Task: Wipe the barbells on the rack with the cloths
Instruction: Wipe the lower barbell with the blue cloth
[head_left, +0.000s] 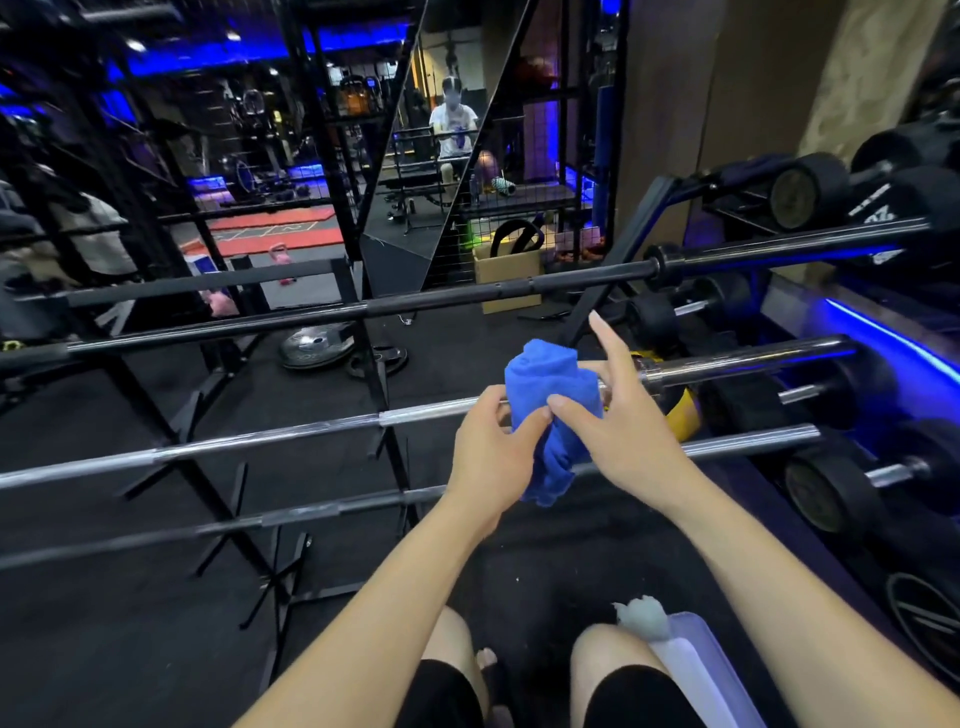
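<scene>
A black rack (374, 364) carried several barbells lying across it in tiers: a dark bar (467, 299) highest, a chrome bar (260, 434) below it, and another steel bar (234, 525) lowest and nearest. A blue cloth (545, 379) was draped over the chrome bar. On the black floor (156, 623) beyond the rack lay weight plates (311, 351), a cardboard box (506, 273) and a pink kettlebell (280, 257).

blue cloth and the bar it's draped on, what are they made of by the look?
Blue cloth: soft fuzzy fabric, likely microfibre; it folds and hangs limp. Bar: bright polished metal, probably chromed steel, given its mirror-like highlights. Left hand and right hand pinch the cloth.
</scene>
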